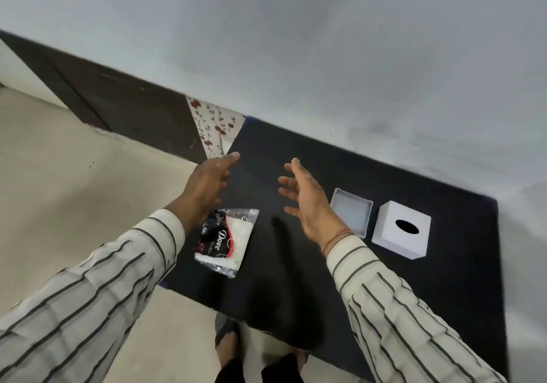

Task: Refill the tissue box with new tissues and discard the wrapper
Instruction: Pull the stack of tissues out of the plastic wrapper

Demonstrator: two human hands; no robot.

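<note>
A pack of tissues (226, 242) in a clear and black wrapper lies near the left edge of the black table (325, 279). My left hand (208, 184) hovers above the pack's far end, fingers apart, holding nothing. My right hand (302, 196) floats over the table's middle, palm turned left, fingers spread and empty. To the right stands the white tissue box (401, 228), its dark oval slot facing up. Its shallow white base tray (352, 211) lies open beside it, between the box and my right wrist.
The table stands against a grey wall (296, 42). A floral cloth (214, 125) hangs at the table's far left corner, beside a dark wooden panel (118, 101). Beige floor (74, 190) lies to the left. My feet (236, 350) show below the table's near edge.
</note>
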